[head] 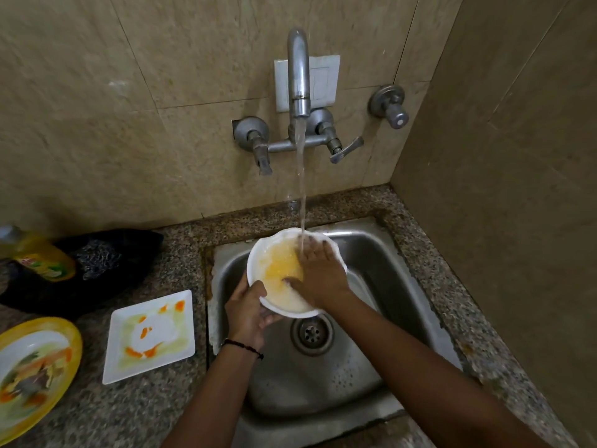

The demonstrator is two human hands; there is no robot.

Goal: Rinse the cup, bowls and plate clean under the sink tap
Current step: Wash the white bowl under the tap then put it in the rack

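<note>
The white bowl is held over the sink, under the tap, and the stream of water falls onto its far rim. The left hand is closed around the near edge of the bowl and carries it. The right hand lies open and flat inside it, fingers spread over the yellow residue.

To do this step well, I think the bowl should tilt a little toward the drain, so the yellow water runs out and does not collect. The right hand can rub in circles along the wall — the residue looks thin and should come off easily.

Left of the sink, on the desk, the square white plate waits with orange stains, and further left a yellow-rimmed dish — both not yet rinsed.
</note>
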